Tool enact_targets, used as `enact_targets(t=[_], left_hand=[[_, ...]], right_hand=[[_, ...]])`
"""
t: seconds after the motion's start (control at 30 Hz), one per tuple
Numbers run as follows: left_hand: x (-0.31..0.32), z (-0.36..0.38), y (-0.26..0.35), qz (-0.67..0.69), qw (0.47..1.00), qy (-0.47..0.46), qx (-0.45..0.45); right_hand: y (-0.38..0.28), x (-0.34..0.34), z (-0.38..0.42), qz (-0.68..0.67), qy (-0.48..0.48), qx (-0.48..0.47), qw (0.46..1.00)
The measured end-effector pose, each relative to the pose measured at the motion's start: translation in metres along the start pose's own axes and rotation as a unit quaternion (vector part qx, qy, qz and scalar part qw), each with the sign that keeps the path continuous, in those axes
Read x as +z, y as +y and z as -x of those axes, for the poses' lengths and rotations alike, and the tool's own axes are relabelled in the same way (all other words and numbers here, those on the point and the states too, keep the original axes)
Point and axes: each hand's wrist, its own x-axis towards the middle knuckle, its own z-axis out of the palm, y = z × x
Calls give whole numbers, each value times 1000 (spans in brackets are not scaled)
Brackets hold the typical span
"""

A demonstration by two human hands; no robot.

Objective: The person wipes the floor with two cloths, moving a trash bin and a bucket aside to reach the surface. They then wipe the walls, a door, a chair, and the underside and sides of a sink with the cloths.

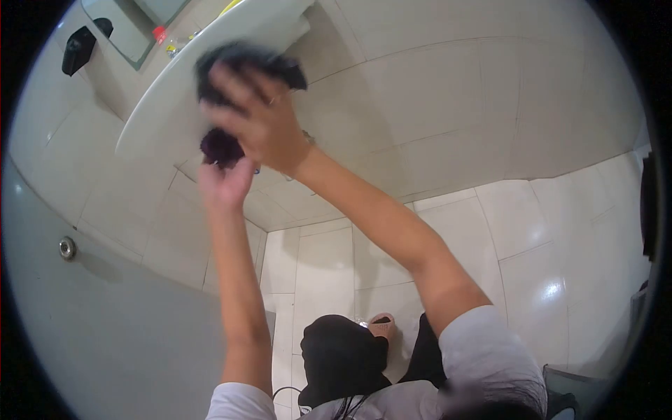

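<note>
A dark, bunched cloth [234, 59] is held up in front of the white sink [164, 105], blurred by motion. My right hand [259, 119] presses on its near side, with the fingers spread over the fabric. Below it, my left hand [227, 182] grips a dark purple part of cloth [221, 147] at the lower end. Whether the purple part and the dark bundle are one piece cannot be made out. Much of my left hand's fingers is hidden behind the cloth.
A bottle with a red cap [162, 38] stands behind the sink near a mirror [129, 31]. A black object [79, 50] is on the tiled wall at the upper left. A grey panel with a round metal knob [67, 248] is at the left.
</note>
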Motion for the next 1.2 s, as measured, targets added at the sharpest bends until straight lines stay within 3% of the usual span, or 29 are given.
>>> enact_targets(t=[0.07,0.1,0.13,0.2,0.23,0.27,0.3,0.33,0.37,0.43,0.47,0.5,0.53,0.57,0.6,0.63,0.67,0.73,0.8,0.87,0.93,1.0,1.07,1.13,1.17,1.2], left_hand=[[22,24,-10,-163,980,64,93],[37,37,-21,-227,939,145,212],[42,46,-14,-265,910,121,293],[51,51,11,-392,806,44,441],[67,52,17,-450,730,69,511],[90,53,6,-538,603,110,579],[98,46,6,-603,510,93,606],[103,38,11,-659,410,72,626],[102,32,19,-662,412,66,623],[95,22,35,-727,168,98,658],[94,18,35,-728,167,95,659],[92,15,34,-706,143,127,682],[89,10,33,-682,120,159,703],[87,5,39,-672,136,153,712],[86,3,39,-675,135,149,710],[86,2,38,-666,143,159,715],[87,3,37,-658,149,168,718],[84,4,37,-669,159,178,704],[83,1,40,-638,181,192,724],[86,8,30,-668,170,200,696],[85,6,36,-663,230,199,684],[84,4,42,-672,219,212,675],[83,2,38,-647,261,209,685],[84,3,42,-661,244,208,679],[84,4,42,-673,229,207,672],[86,7,34,-691,228,211,653]], right_hand=[[15,-9,19,23,-41,-49,998],[23,-15,20,40,-78,-99,991],[28,-25,4,43,-72,-102,991],[56,-34,-34,-1,62,50,997],[69,-31,-49,-128,119,195,965],[89,-24,-63,-250,173,331,893],[153,0,-61,-504,137,332,785],[216,27,-49,-720,91,303,618],[244,42,-42,-716,97,302,622],[275,59,-38,-783,124,346,502],[213,31,-61,-571,130,491,645],[169,24,-71,-431,183,467,750],[151,27,-70,-518,230,407,716],[115,6,-64,-550,225,365,717],[86,-2,-55,-469,216,352,780],[74,-6,-42,-249,175,157,939],[51,-19,-33,-223,147,135,954],[53,-17,0,-243,165,180,939],[87,3,20,-313,258,410,817],[159,45,28,-292,318,479,765],[201,62,1,-316,355,485,734],[203,78,-29,-333,353,482,729],[187,73,-44,-349,348,481,725],[137,51,-33,-291,327,387,812],[131,61,-17,-348,301,321,828],[115,61,-9,-278,298,309,859]])
